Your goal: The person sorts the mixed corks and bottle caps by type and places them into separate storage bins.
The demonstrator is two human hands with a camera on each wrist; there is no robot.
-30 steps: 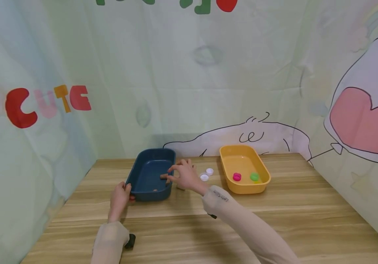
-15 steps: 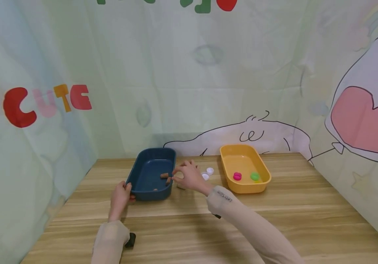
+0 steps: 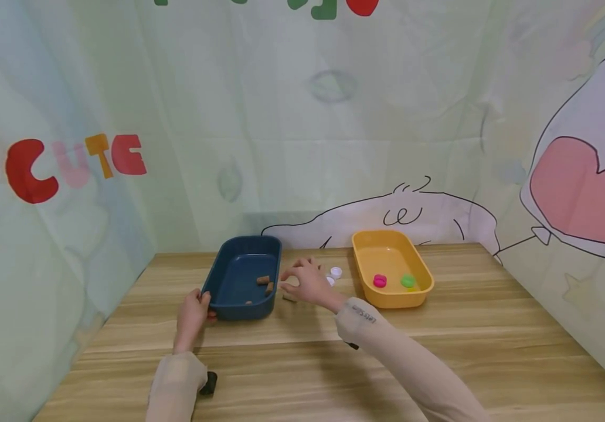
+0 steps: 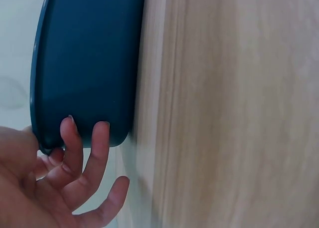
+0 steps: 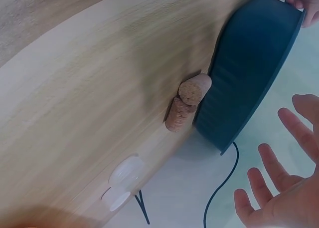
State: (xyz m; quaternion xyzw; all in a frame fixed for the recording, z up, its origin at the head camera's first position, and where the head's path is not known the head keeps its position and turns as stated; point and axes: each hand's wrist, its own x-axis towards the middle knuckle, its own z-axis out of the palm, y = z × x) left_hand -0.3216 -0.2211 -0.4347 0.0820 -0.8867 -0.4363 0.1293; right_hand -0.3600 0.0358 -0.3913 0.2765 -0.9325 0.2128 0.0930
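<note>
A blue tray (image 3: pixel 239 271) stands at the left of the table in the head view, with brown corks (image 3: pixel 264 281) inside it. My left hand (image 3: pixel 190 315) holds its near left corner, thumb at the rim and fingers against the wall, as the left wrist view shows. Just beyond the tray's right side hovers my right hand (image 3: pixel 311 283), fingers spread and holding nothing. Beneath it, two touching corks (image 5: pixel 194 89) lie on the table beside the tray in the right wrist view; the head view shows them mostly hidden behind the hand.
Two white caps (image 3: pixel 336 272) lie on the table right of my right hand. Farther right stands a yellow tray (image 3: pixel 387 258) containing a pink cap (image 3: pixel 380 281), a green cap (image 3: pixel 408 281) and a yellow piece (image 3: pixel 412 289). A printed curtain (image 3: pixel 281 129) hangs behind the table.
My right hand has drawn back rightward from over the corks in the blue tray, past its rim, and the fingers have parted. The left hand and both trays have stayed in place.
</note>
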